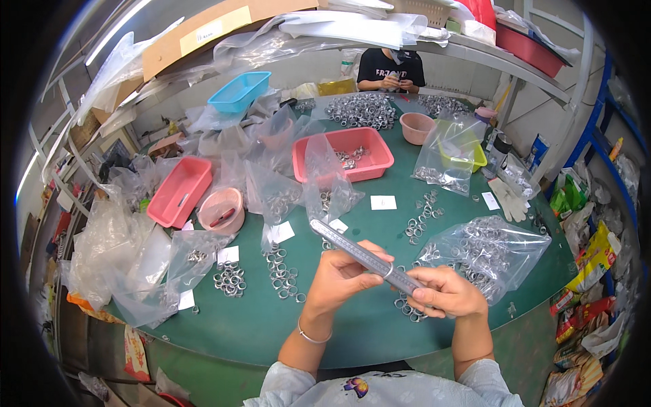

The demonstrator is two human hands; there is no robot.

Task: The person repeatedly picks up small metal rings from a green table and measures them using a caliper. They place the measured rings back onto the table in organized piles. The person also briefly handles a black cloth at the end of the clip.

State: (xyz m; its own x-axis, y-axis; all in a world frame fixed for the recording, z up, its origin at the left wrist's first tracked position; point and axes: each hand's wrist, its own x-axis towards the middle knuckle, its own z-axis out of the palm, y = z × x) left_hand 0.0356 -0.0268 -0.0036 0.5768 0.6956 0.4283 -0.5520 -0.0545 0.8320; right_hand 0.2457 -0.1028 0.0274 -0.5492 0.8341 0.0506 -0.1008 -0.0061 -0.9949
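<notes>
A grey tapered ring sizing stick (363, 254) with marked graduations slants across in front of me above the table. My right hand (449, 292) is closed around its thick lower end. With fingers and thumb, my left hand (342, 275) grips the stick further up. A silver ring (388, 271) encircles the stick between my two hands. Below the right hand, several loose rings (409, 311) lie on the table, partly hidden by it. Beside that hand rests a clear plastic bag (519, 254) full of metal rings.
On the green table (352, 339) lie ring piles (230, 279), white paper slips (383, 203) and plastic bags. Pink trays (376, 173), a pink bowl (222, 209) and a blue tray (241, 91) stand further off. Across the table sits another person (391, 71). White gloves (508, 200) lie at the right.
</notes>
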